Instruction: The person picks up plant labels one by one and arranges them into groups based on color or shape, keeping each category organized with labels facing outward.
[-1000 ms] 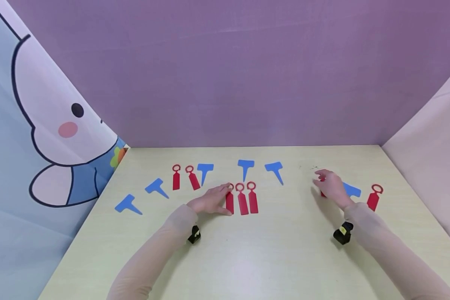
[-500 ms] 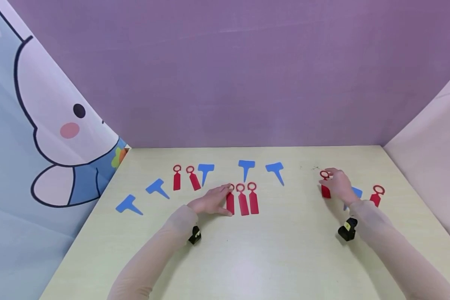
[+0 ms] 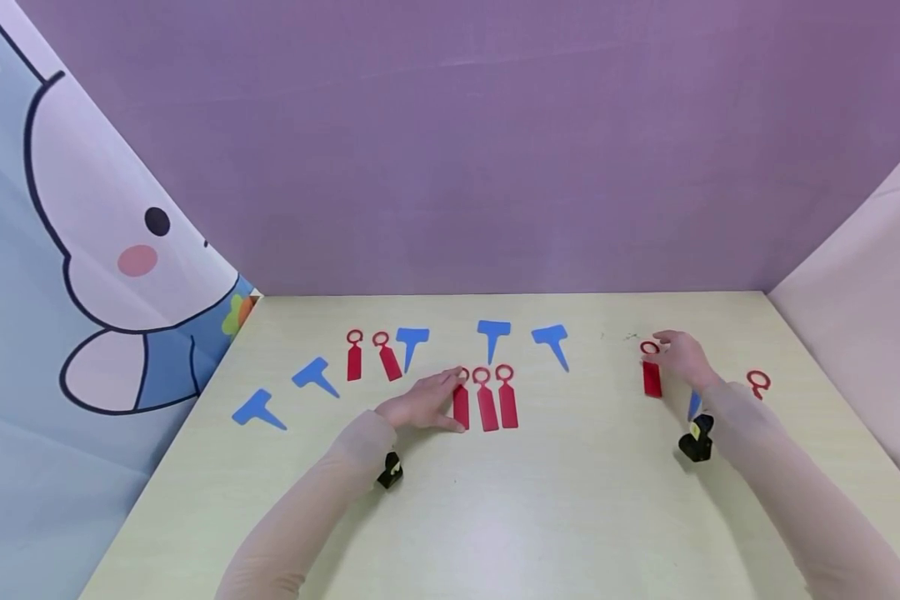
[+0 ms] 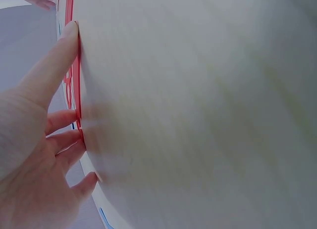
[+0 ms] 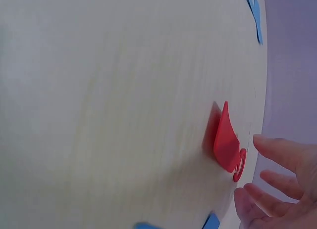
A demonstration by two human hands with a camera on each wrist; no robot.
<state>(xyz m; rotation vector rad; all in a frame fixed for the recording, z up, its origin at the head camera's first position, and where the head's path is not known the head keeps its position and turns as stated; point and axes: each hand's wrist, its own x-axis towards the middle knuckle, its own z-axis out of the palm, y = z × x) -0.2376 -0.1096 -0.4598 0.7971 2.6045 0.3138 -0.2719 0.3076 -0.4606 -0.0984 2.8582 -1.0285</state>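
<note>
My left hand (image 3: 422,402) spans a red ring-topped tag (image 3: 461,408), fingertips at its ring and thumb near its lower end. Two similar red tags (image 3: 487,408) lie just to the right, lined up with it. In the left wrist view the fingers of the left hand (image 4: 22,130) are spread along the tag's edge. On the right side, another red tag (image 3: 652,382) stands beside my right hand (image 3: 686,360). The right wrist view shows this red tag (image 5: 228,145) bent, casting a shadow, with the thumb and fingers of the right hand (image 5: 292,184) spread apart near its ring.
Blue T-shaped labels (image 3: 493,333) lie scattered across the back and left of the wooden table (image 3: 540,517). Two red tags (image 3: 354,365) lie at back left. My right arm partly covers a blue label (image 3: 694,405) and a red tag (image 3: 758,381). A purple cloth (image 3: 495,167) hangs behind.
My right hand has shifted slightly right and its fingers have come away from the red tag's ring, leaving that tag in plain view. My left hand stays where it was.
</note>
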